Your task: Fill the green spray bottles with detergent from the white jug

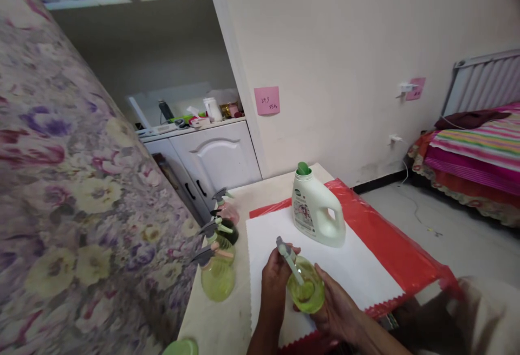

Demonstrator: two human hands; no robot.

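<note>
Two bare hands meet over the near edge of a white cloth sheet: the left hand curls around the grey trigger head of a small round yellow-green plastic spray bottle, while the right hand cups the bottle's body from the right, fingers closed on it. Just beyond stands a white plastic detergent jug with a green cap, and to the left a row of similar spray bottles lines the cream tabletop beside a floral fabric.
</note>
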